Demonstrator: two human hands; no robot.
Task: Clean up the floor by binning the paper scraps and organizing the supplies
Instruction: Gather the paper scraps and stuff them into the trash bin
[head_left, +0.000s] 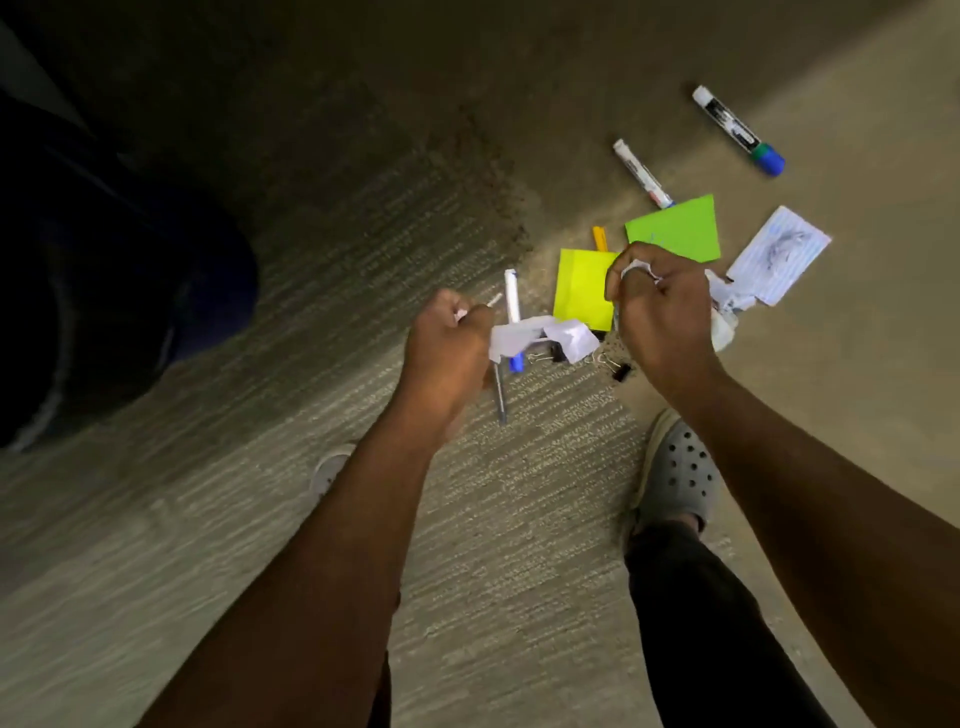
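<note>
Two markers (737, 130) lie beyond the notes (584, 291) — clips (618, 370) nearer.

We're looking down at bare forearms, no sleeves or watch on either one. Dark trousers (696, 613) on the legs, plus grey clogs (675, 473) with round vent holes.

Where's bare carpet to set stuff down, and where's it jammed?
Free: the carpet left of the left hand, toward the dark bin, and the strip between the two shoes. Crowded: sticky notes, markers, binder clips and scraps clustered ahead of the right hand.
</note>
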